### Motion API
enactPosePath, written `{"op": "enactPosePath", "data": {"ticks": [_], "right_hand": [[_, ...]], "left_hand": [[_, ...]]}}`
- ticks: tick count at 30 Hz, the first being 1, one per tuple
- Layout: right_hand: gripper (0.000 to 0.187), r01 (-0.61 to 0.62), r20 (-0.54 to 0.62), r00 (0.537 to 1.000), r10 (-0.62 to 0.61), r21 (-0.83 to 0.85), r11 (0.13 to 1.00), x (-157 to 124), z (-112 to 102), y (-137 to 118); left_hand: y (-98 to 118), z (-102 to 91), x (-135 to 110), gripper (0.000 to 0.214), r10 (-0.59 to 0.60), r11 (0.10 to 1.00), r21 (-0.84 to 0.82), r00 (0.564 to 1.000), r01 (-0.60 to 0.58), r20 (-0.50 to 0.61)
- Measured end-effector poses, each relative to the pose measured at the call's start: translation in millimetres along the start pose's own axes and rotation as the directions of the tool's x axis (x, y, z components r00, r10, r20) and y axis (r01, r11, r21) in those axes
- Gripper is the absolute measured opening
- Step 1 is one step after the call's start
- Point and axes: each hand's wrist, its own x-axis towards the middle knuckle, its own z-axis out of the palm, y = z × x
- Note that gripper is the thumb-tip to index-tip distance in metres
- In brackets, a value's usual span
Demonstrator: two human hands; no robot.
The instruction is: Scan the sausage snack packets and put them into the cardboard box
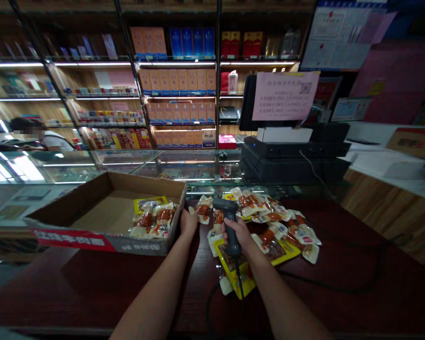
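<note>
My right hand (pixel 239 234) grips a black handheld barcode scanner (pixel 230 222), its nose pointing up and away from me, above a heap of vacuum-packed sausage snacks (pixel 265 222). A yellow-backed packet (pixel 233 269) lies under the scanner's cable. My left hand (pixel 189 223) sits against the right corner of an open cardboard box (pixel 141 186), next to a single sausage packet (pixel 203 209). Its fingers are partly hidden, so I cannot tell whether they hold anything. Several similar packets (pixel 153 219) lie inside the box.
The dark red counter (pixel 92 288) carries a black cable (pixel 335 283). Behind it stand a glass display case (pixel 156 163), a black register with a pink notice (pixel 285 96), and stocked shelves (pixel 177 85). A person (pixel 38 134) stands at the far left.
</note>
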Motion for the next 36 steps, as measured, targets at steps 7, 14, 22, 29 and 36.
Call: {"op": "enactPosePath", "data": {"ticks": [7,14,22,29,36], "right_hand": [[0.032,0.025,-0.046,0.999,-0.022,0.052,0.998,-0.2,-0.8,1.0],[0.03,0.054,-0.074,0.996,-0.051,0.044,0.998,-3.9,0.9,-3.2],[0.034,0.03,-0.093,0.995,-0.021,0.095,0.995,-8.0,5.1,-6.5],[0.032,0.07,-0.057,0.996,-0.064,0.11,0.991,-8.9,4.9,-6.2],[0.032,0.115,-0.113,0.988,-0.109,0.051,0.992,-6.1,2.9,-5.0]], "left_hand": [[-1.0,-1.2,-4.4,0.009,0.08,0.99,0.112,0.997,-0.08,0.004],[-9.8,-2.8,-2.5,0.006,0.025,0.999,-0.022,0.995,-0.027,-0.095],[13.1,-2.7,-15.4,0.025,0.073,0.758,-0.652,0.995,-0.013,0.065],[31.4,-10.0,-25.7,0.035,0.162,0.451,-0.831,0.886,0.326,0.435],[17.3,-3.6,-18.0,0.034,0.184,0.727,-0.685,0.974,-0.047,0.129]]}}
